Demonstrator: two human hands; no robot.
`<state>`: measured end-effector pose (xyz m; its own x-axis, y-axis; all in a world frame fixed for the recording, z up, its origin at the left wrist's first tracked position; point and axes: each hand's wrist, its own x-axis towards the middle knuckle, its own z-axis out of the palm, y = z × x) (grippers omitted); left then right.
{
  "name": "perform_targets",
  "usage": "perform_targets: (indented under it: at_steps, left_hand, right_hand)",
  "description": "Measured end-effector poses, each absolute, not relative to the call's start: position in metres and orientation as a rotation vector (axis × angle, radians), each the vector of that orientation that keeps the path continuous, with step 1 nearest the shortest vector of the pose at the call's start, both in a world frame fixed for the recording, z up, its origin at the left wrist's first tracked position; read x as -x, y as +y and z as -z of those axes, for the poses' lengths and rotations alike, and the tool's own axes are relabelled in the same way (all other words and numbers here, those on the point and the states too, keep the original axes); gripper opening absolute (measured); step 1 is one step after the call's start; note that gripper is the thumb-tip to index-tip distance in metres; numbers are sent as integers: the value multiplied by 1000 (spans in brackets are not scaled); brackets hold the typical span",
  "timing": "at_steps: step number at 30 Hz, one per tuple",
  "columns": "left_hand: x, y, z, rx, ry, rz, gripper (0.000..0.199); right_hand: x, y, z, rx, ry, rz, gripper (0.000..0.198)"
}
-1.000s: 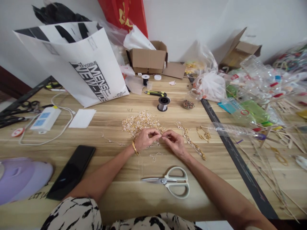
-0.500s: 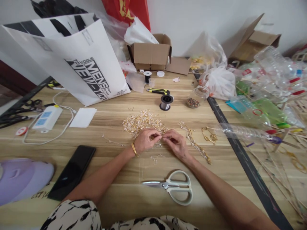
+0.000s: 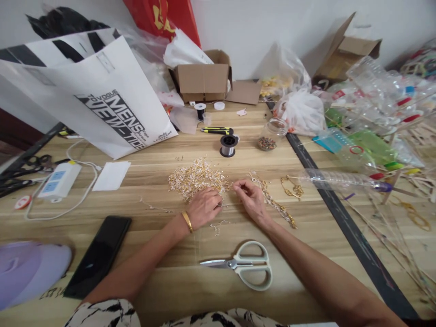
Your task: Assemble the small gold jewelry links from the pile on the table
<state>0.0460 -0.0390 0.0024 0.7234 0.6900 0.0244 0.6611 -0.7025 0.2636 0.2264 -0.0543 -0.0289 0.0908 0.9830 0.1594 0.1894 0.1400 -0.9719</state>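
A heap of small gold and clear bead-like pieces [image 3: 194, 175] lies on the wooden table. My left hand [image 3: 205, 206], a gold bracelet at its wrist, rests at the heap's near edge, fingers curled down so that their tips are hidden. Just right of the heap, my right hand [image 3: 250, 197] has thumb and forefinger pinched together; what is between them is too small to name. Beside that hand runs a beaded chain strand [image 3: 279, 210]. A few loose bits of chain [image 3: 218, 226] lie below my left hand.
White-handled scissors [image 3: 252, 265] lie in front of me. Behind the heap are a wire spool [image 3: 228, 145], a yellow-black cutter [image 3: 217, 130] and a jar of beads [image 3: 267, 143]. A black phone [image 3: 98, 256] lies at left, plastic bottles [image 3: 371, 145] at right.
My hands were together at the fingertips; now they are apart. The left has dropped down and left onto the heap's edge, while the right stays pinched. The camera view has shifted slightly.
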Motion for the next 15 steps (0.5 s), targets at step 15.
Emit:
perform_targets:
  at_steps: [15]
  left_hand:
    - [-43,-34,-5,-2898,902,-160,22]
  right_hand:
    - [-226,-52,37,1247,-1335,-918,21]
